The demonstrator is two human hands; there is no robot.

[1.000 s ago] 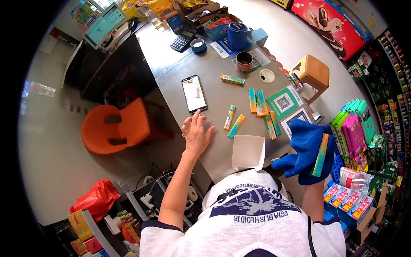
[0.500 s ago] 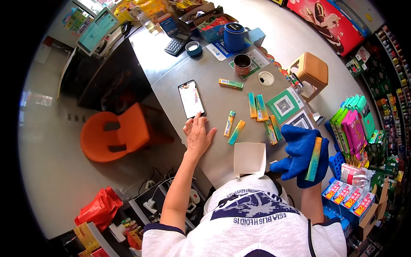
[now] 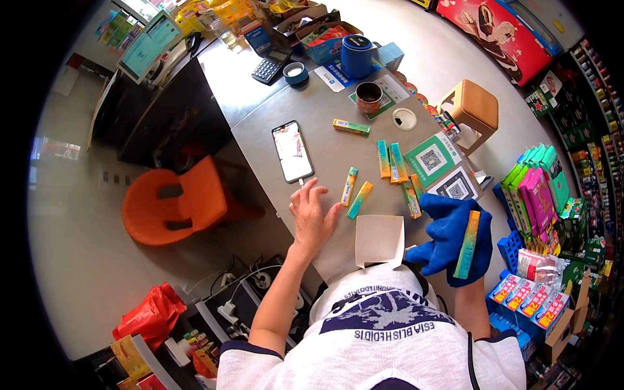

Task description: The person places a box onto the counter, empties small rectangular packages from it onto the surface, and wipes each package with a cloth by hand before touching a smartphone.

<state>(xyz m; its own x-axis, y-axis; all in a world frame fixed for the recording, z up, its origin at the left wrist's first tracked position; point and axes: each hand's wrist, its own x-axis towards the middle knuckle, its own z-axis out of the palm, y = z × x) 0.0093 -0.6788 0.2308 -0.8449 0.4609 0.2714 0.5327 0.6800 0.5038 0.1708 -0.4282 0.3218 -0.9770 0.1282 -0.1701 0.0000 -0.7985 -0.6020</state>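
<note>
My bare left hand (image 3: 313,218) hovers over the counter's near edge with its fingers apart and nothing in them, just below the lit phone (image 3: 292,151). On my right hand (image 3: 455,237) is a blue glove; a slim yellow-and-teal box (image 3: 467,244) lies across it. How the gloved fingers bear on that box is hard to make out. Between my hands stands an open white box (image 3: 379,240), close against the shirt. Several similar slim boxes lie on the counter, among them one (image 3: 349,186) near my left hand and one (image 3: 351,127) farther back.
Behind these are a brown tin (image 3: 368,97), a blue canister (image 3: 356,57), a round lid (image 3: 403,119) and a calculator (image 3: 267,69). A green QR card (image 3: 431,160) lies at the right. An orange chair (image 3: 175,205) stands left, a stool (image 3: 473,110) beyond the counter.
My left hand has drawn back from the phone toward me and slightly right, its fingers lifted. The gloved right hand has shifted a little left with the slim box.
</note>
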